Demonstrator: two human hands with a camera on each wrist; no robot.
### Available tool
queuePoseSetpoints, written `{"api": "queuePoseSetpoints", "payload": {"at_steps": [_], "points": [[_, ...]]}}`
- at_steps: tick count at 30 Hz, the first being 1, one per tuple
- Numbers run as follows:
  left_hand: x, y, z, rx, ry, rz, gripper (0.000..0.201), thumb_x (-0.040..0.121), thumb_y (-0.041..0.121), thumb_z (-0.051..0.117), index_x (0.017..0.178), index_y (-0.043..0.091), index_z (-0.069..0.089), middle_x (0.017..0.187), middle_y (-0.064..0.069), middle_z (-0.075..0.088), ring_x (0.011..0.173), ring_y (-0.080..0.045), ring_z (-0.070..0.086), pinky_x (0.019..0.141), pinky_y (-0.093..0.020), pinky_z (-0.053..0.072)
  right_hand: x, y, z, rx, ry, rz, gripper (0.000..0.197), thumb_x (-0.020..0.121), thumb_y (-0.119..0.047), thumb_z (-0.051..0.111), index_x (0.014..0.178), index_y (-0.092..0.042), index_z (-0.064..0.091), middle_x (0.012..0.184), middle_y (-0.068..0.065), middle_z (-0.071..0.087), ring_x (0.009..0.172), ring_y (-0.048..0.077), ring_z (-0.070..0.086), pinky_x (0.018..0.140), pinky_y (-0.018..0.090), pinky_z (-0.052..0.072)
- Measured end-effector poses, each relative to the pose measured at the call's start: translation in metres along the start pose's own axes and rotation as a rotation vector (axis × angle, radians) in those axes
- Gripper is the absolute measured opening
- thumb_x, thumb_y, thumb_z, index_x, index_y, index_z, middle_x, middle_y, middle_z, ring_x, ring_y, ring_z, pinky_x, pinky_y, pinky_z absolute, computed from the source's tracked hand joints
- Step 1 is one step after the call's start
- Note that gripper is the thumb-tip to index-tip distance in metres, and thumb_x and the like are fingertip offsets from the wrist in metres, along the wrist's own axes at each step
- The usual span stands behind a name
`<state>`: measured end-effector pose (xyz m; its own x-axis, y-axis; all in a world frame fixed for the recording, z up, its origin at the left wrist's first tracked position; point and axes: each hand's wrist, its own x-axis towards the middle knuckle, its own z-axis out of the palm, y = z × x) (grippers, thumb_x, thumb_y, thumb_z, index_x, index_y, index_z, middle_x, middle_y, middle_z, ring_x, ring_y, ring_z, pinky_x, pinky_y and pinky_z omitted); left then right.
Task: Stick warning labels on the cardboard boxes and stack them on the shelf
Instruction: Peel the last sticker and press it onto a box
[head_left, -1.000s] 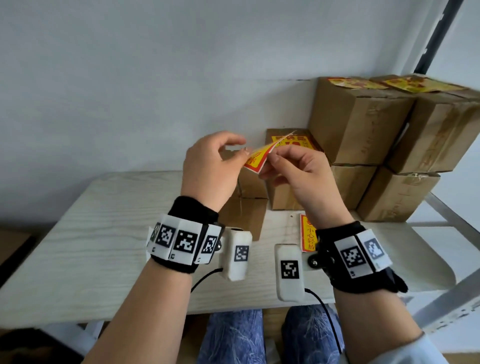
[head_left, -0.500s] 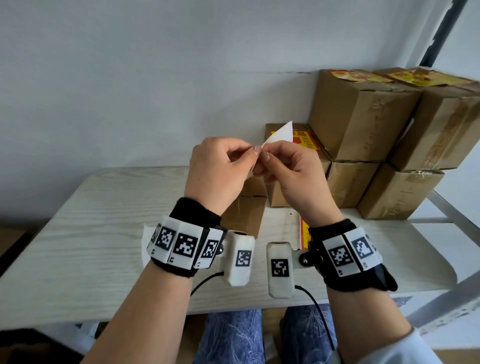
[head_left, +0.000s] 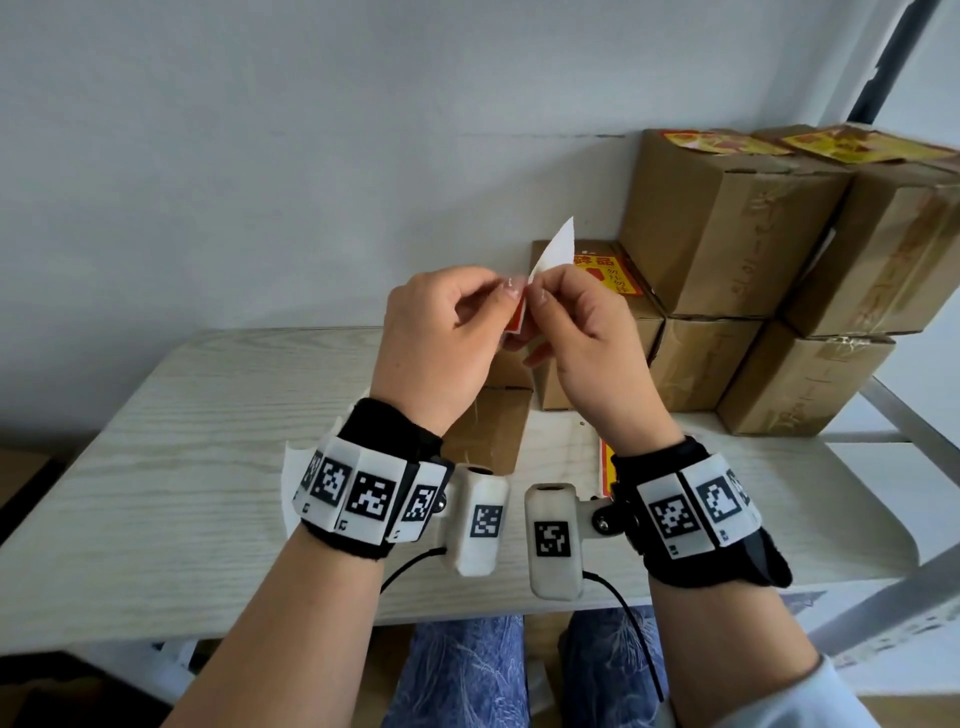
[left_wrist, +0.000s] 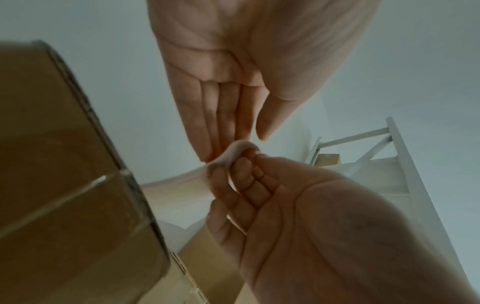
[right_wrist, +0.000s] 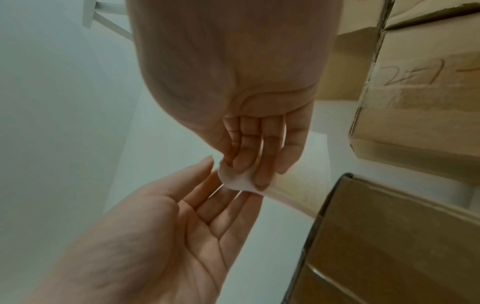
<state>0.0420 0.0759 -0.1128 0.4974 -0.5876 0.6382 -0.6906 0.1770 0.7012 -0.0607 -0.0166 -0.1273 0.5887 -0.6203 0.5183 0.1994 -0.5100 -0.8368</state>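
Observation:
Both hands are raised over the wooden table (head_left: 182, 441) with a warning label (head_left: 558, 244) between them. Its white backing points up and a red edge shows below the fingers. My left hand (head_left: 506, 296) pinches the lower corner between thumb and nearly straight fingers (left_wrist: 223, 131). My right hand (head_left: 540, 296) pinches the same corner with curled fingers (right_wrist: 259, 176), and the white paper (right_wrist: 236, 182) bends over them. A plain cardboard box (head_left: 488, 426) stands on the table under my hands, mostly hidden by them.
A labelled box (head_left: 602, 270) stands behind my hands. Several labelled boxes (head_left: 727, 228) are stacked two high at the right on the shelf frame (head_left: 914, 436). Another red-yellow label (head_left: 607, 462) lies by my right wrist, and white paper (head_left: 288, 478) by the left.
The label has turned from its yellow-red face to its white backing pointing up. My fingertips have come together at its lower corner.

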Motion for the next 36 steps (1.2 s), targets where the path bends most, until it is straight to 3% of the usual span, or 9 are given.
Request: {"api": "queuePoseSetpoints", "payload": {"at_steps": [9, 16, 20, 23, 28, 30, 32, 34, 36], "points": [[-0.004, -0.001, -0.001, -0.091, -0.047, -0.058, 0.024, 0.085, 0.008, 0.057, 0.095, 0.014, 0.078, 0.079, 0.003, 0.075, 0.071, -0.007, 0.071, 0.071, -0.033, 0.061, -0.002, 0.000, -0.004, 0.034, 0.021, 0.069, 0.015, 0.100, -0.009, 0.056, 0.093, 0.000, 0.066, 0.080, 0.015, 0.072, 0.074, 0.029, 0.070, 0.064, 0.048, 0.056], [-0.006, -0.002, 0.001, 0.011, -0.051, 0.002, 0.016, 0.089, 0.015, 0.066, 0.101, 0.015, 0.077, 0.080, 0.010, 0.073, 0.073, 0.002, 0.069, 0.075, -0.020, 0.057, -0.004, 0.004, -0.004, 0.030, 0.012, 0.060, 0.012, 0.100, -0.007, 0.056, 0.094, -0.002, 0.065, 0.076, 0.006, 0.070, 0.069, 0.012, 0.068, 0.060, 0.033, 0.055], [-0.005, -0.003, 0.001, 0.131, -0.046, 0.075, 0.019, 0.091, 0.018, 0.063, 0.101, 0.016, 0.078, 0.083, 0.006, 0.074, 0.076, -0.005, 0.067, 0.076, -0.027, 0.056, -0.002, 0.007, -0.003, -0.048, 0.037, 0.007, 0.011, 0.098, -0.007, 0.058, 0.092, -0.002, 0.066, 0.076, 0.003, 0.070, 0.070, 0.009, 0.069, 0.062, 0.019, 0.052], [-0.002, -0.006, 0.001, 0.225, -0.047, 0.136, 0.023, 0.090, 0.020, 0.056, 0.097, 0.016, 0.078, 0.080, 0.000, 0.069, 0.075, -0.017, 0.064, 0.069, -0.040, 0.053, -0.001, 0.008, -0.002, -0.086, 0.033, 0.015, 0.012, 0.098, -0.010, 0.059, 0.089, -0.008, 0.066, 0.076, 0.000, 0.071, 0.071, 0.010, 0.069, 0.063, 0.020, 0.051], [0.001, -0.011, 0.000, 0.266, -0.032, 0.150, 0.020, 0.089, 0.009, 0.060, 0.099, 0.013, 0.077, 0.087, -0.003, 0.072, 0.078, -0.020, 0.066, 0.071, -0.041, 0.056, 0.000, 0.008, -0.002, -0.133, 0.030, 0.049, 0.015, 0.098, -0.011, 0.055, 0.087, -0.007, 0.063, 0.079, 0.007, 0.072, 0.074, 0.021, 0.069, 0.064, 0.032, 0.053], [0.003, -0.013, -0.001, 0.191, -0.038, 0.093, 0.022, 0.089, 0.005, 0.061, 0.104, 0.013, 0.075, 0.093, 0.001, 0.073, 0.083, -0.013, 0.069, 0.077, -0.036, 0.058, 0.001, 0.009, -0.003, -0.145, 0.042, 0.066, 0.016, 0.096, -0.011, 0.052, 0.083, -0.007, 0.060, 0.080, 0.012, 0.070, 0.077, 0.031, 0.068, 0.064, 0.043, 0.055], [0.006, -0.015, -0.003, 0.131, -0.025, 0.024, 0.022, 0.090, 0.004, 0.062, 0.107, 0.014, 0.073, 0.091, 0.008, 0.071, 0.080, -0.003, 0.066, 0.077, -0.018, 0.055, 0.002, 0.009, -0.003, -0.153, 0.068, 0.101, 0.018, 0.096, -0.012, 0.050, 0.080, -0.010, 0.057, 0.081, 0.015, 0.066, 0.080, 0.039, 0.066, 0.062, 0.049, 0.054], [0.009, -0.016, -0.007, 0.120, 0.016, -0.020, 0.022, 0.091, 0.004, 0.061, 0.107, 0.014, 0.073, 0.084, 0.012, 0.066, 0.072, -0.001, 0.063, 0.070, -0.008, 0.047, 0.003, 0.009, -0.003, -0.173, 0.118, 0.137, 0.022, 0.096, -0.011, 0.048, 0.077, -0.018, 0.057, 0.076, 0.007, 0.062, 0.076, 0.032, 0.065, 0.061, 0.049, 0.056], [0.012, -0.017, -0.012, 0.089, 0.051, -0.060, 0.023, 0.093, 0.004, 0.059, 0.108, 0.013, 0.073, 0.089, 0.008, 0.068, 0.072, -0.004, 0.066, 0.067, -0.012, 0.051, 0.005, 0.007, -0.006, -0.217, 0.168, 0.159, 0.022, 0.097, -0.013, 0.047, 0.079, -0.022, 0.057, 0.075, -0.006, 0.058, 0.071, 0.016, 0.060, 0.065, 0.050, 0.059]]}}
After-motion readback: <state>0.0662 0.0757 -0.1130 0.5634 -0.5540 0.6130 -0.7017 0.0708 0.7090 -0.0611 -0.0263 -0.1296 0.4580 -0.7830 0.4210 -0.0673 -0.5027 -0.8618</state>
